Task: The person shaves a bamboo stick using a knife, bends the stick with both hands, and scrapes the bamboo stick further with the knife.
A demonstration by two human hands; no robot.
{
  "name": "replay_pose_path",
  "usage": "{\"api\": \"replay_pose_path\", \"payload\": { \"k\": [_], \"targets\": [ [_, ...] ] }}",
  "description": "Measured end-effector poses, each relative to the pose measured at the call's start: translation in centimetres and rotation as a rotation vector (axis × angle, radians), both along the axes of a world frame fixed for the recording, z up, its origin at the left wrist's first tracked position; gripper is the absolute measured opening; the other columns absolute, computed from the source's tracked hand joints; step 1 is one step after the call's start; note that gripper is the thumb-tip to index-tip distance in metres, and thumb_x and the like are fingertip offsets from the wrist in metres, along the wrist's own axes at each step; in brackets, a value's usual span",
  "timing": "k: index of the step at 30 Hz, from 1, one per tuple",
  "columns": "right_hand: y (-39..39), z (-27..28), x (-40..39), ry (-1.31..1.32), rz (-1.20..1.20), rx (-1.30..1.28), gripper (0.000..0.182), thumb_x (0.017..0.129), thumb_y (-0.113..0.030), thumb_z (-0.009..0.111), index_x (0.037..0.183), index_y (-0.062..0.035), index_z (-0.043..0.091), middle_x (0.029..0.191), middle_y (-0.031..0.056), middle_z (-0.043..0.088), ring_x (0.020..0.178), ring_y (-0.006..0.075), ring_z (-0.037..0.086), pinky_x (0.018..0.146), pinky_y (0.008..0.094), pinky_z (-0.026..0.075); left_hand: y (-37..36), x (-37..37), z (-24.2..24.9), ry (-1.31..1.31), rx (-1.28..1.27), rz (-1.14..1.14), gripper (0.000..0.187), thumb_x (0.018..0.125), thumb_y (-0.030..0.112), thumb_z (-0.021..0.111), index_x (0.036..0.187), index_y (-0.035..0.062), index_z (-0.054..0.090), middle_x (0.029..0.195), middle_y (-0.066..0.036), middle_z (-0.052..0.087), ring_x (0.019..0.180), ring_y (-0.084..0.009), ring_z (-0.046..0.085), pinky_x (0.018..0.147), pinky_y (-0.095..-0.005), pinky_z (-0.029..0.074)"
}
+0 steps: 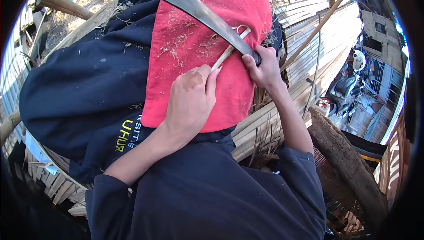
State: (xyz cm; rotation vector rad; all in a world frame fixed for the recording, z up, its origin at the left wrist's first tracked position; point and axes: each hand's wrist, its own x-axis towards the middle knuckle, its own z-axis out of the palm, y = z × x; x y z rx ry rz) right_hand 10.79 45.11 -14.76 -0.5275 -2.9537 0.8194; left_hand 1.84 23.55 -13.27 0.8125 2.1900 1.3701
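My right hand [267, 70] is closed around the dark handle of a machete [194, 9]. Its long curved blade reaches up and to the left over my lap. Between thumb and fingers, my left hand [190, 96] pinches a thin pale strip of wood or bamboo [224, 57]. The strip points up and right and meets the blade close to the handle, with a curled shaving at its far end. Beneath both hands lies a red cloth [176, 85] sprinkled with fine curled shavings. It covers part of my dark trousers [88, 74].
Split bamboo slats [304, 23] lie beyond my right hand. A thin pole [320, 23] slants across them. A rough log [344, 160] stands at lower right, and a bamboo pole [66, 3] juts in at upper left. A parked motorbike [344, 87] is farther right.
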Motion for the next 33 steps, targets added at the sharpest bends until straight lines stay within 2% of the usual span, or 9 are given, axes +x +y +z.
{"api": "replay_pose_path", "payload": {
  "k": [5,6,9,16,19,24,29,32,33],
  "targets": [
    [0.4,-0.6,0.1,0.014,-0.019,-0.022,0.063,0.079,-0.054,0.074,0.059,0.0021,0.053,0.051,0.0208,0.049,0.048,0.0381,0.052,0.051,0.0440,0.041,1.7,0.2,-0.8,0.199,-0.036,0.022,0.009,0.090,0.003,0.064,0.087,-0.0047,0.065,0.073,-0.019,0.064,0.064,-0.0343,0.065,0.057,-0.0406,0.048],
    [0.3,0.0,0.0,-0.031,-0.012,-0.018,0.062,0.081,-0.053,0.072,0.061,0.0031,0.054,0.054,0.0231,0.049,0.052,0.0406,0.052,0.054,0.0448,0.041,1.7,0.1,-0.8,0.212,-0.062,0.012,0.007,0.089,0.001,0.065,0.089,-0.0053,0.066,0.077,-0.018,0.066,0.065,-0.0347,0.066,0.058,-0.0391,0.051],
    [0.1,0.6,-0.5,-0.139,-0.002,0.021,0.061,0.082,-0.052,0.070,0.063,0.0040,0.055,0.058,0.0257,0.051,0.058,0.0436,0.053,0.060,0.0467,0.041,2.2,0.1,-1.0,0.239,-0.062,0.038,0.013,0.090,0.007,0.066,0.081,-0.0008,0.060,0.071,-0.016,0.061,0.061,-0.0341,0.064,0.052,-0.0414,0.050],
    [-1.0,0.8,-0.8,-0.214,-0.017,0.096,0.065,0.080,-0.054,0.072,0.064,0.0059,0.055,0.058,0.0269,0.051,0.058,0.0440,0.052,0.059,0.0482,0.042,0.4,0.6,-1.9,0.118,-0.029,0.110,0.011,0.089,0.006,0.067,0.093,-0.0047,0.066,0.075,-0.018,0.065,0.063,-0.0335,0.066,0.054,-0.0393,0.051],
    [-0.7,-0.3,-0.6,-0.018,0.098,0.281,0.070,0.072,-0.062,0.077,0.054,0.0016,0.052,0.044,0.0175,0.049,0.044,0.0356,0.057,0.046,0.0404,0.047,-0.4,0.7,-1.6,0.071,-0.005,0.123,0.012,0.089,0.002,0.067,0.097,-0.0067,0.068,0.079,-0.020,0.068,0.064,-0.0313,0.067,0.056,-0.0366,0.049],
    [-1.5,1.0,-0.5,-0.196,0.067,0.207,0.066,0.076,-0.056,0.075,0.066,0.0067,0.057,0.059,0.0258,0.053,0.059,0.0431,0.054,0.059,0.0480,0.043,-2.3,1.5,-0.8,-0.006,-0.063,0.143,0.014,0.090,0.002,0.065,0.099,-0.0074,0.068,0.079,-0.020,0.068,0.062,-0.0285,0.066,0.056,-0.0351,0.048],
    [-1.6,1.5,-0.8,-0.275,0.046,0.190,0.064,0.078,-0.055,0.073,0.069,0.0067,0.059,0.064,0.0278,0.055,0.065,0.0433,0.057,0.063,0.0486,0.044,-4.4,2.0,-0.2,0.018,-0.067,0.159,0.013,0.091,0.002,0.066,0.099,-0.0071,0.069,0.076,-0.019,0.067,0.055,-0.0214,0.061,0.052,-0.0315,0.045],
    [-1.3,0.6,-1.1,-0.042,0.029,0.246,0.067,0.080,-0.058,0.072,0.060,0.0041,0.057,0.051,0.0213,0.054,0.052,0.0398,0.060,0.053,0.0444,0.049,-7.7,2.9,1.6,-0.019,-0.136,0.229,0.012,0.091,0.001,0.065,0.099,-0.0066,0.069,0.073,-0.014,0.067,0.053,-0.0129,0.055,0.049,-0.0271,0.041],
    [-0.2,-0.1,-0.8,-0.060,-0.046,0.237,0.064,0.086,-0.053,0.067,0.062,0.0056,0.058,0.054,0.0244,0.055,0.055,0.0422,0.059,0.055,0.0466,0.046,-8.7,3.2,2.6,-0.038,-0.163,0.254,0.012,0.091,0.001,0.065,0.099,-0.0064,0.070,0.072,-0.012,0.067,0.052,-0.0097,0.053,0.049,-0.0254,0.039]
  ]
}}
